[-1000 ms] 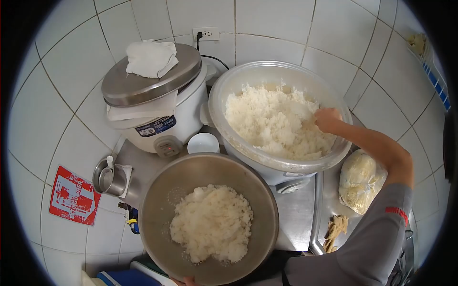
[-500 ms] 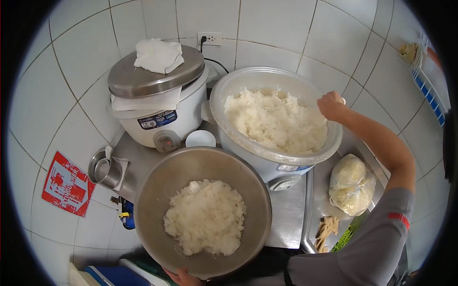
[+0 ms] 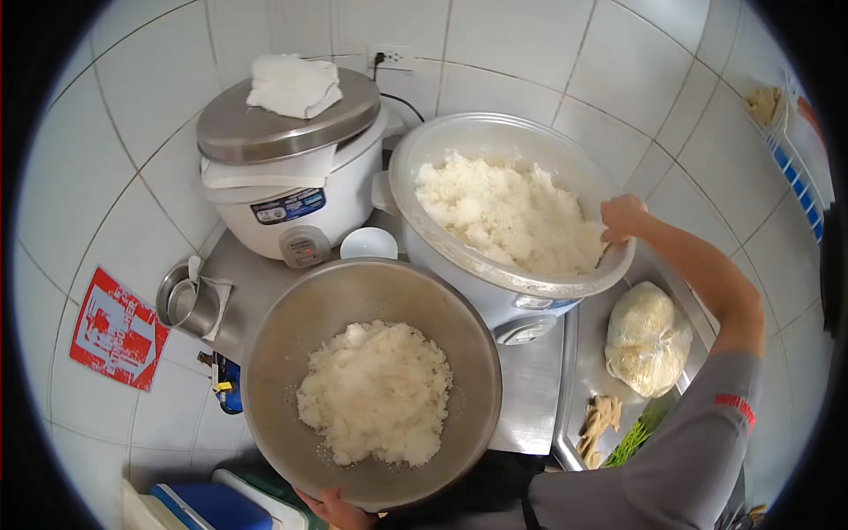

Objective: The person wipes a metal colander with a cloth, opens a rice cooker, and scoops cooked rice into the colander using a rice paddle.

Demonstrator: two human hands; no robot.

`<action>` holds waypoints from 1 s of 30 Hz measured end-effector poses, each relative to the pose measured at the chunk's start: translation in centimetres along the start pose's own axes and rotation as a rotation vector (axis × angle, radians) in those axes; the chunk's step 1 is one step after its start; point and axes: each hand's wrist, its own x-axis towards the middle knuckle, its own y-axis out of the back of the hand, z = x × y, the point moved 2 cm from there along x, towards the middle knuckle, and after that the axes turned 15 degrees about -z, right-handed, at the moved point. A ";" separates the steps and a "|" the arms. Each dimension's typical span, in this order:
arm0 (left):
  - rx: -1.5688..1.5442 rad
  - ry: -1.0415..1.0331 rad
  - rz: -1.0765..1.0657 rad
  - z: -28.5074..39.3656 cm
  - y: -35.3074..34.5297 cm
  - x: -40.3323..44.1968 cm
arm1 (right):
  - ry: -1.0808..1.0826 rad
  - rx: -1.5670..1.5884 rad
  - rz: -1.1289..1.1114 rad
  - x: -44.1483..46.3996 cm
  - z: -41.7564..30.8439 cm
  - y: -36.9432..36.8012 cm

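In the head view, my left hand [image 3: 334, 510] grips the near rim of a large metal bowl [image 3: 274, 353]. A mound of cooked white rice [image 3: 375, 393] lies in the bowl. My right hand [image 3: 624, 218] is closed at the right inner wall of the open rice cooker [image 3: 495, 278], around a pale-handled utensil that is mostly hidden by the fist and the rice. More cooked rice [image 3: 503, 212] fills this cooker. The bowl sits in front of it, overlapping its lower left side.
A second rice cooker [image 3: 340, 208] has a metal lid [image 3: 230, 132] with a folded white cloth [image 3: 294, 86] on top. Between cookers and bowl stands a small white bowl [image 3: 369, 243]. Metal cups [image 3: 190, 305] are at left. A bag of pale food [image 3: 649, 340] lies right.
My right hand has tipped downward and lowered against the cooker's right inner wall. The left hand keeps its hold on the bowl. The whole view has shifted slightly.
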 end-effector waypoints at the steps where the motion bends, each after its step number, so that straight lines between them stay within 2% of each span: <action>1: -0.006 -0.026 -0.017 -0.5 0.3 0.3 | -0.015 0.031 0.011 -0.2 0.3 -0.2; 5: 0.080 -0.050 0.005 1.2 -1.0 -0.5 | -0.034 0.120 0.014 -1.8 0.9 -0.6; 8: 0.608 -0.352 -0.134 -2.4 2.1 1.2 | -0.013 0.172 0.115 -2.4 1.2 -1.4; 11: 0.643 -0.404 -0.112 -3.0 2.5 1.5 | 0.004 0.239 0.256 -2.1 1.6 -2.4; 12: 0.504 -0.327 -0.058 -1.6 1.3 1.1 | 0.006 0.262 0.296 -2.2 1.7 -2.6; 14: 0.233 -0.168 0.048 0.7 -1.2 -0.3 | 0.095 0.209 0.222 -2.1 1.4 -2.0; 17: 0.077 -0.136 0.053 1.2 -1.2 -0.8 | 0.152 0.166 0.086 -1.5 -0.2 -1.7; 20: 0.288 -0.180 0.029 -0.1 -0.2 -0.1 | 0.159 0.205 0.044 -1.0 -0.6 -0.6; 23: 0.107 -0.149 0.066 0.5 -1.1 -0.2 | 0.145 0.309 0.023 -1.9 -0.6 -1.1; 26: 0.526 -0.401 0.005 -2.3 1.4 1.0 | 0.110 0.385 0.002 -2.7 -1.3 -0.7; 30: 0.606 -0.529 -0.105 -5.0 3.5 2.2 | 0.105 0.531 0.030 -3.0 -2.4 -0.9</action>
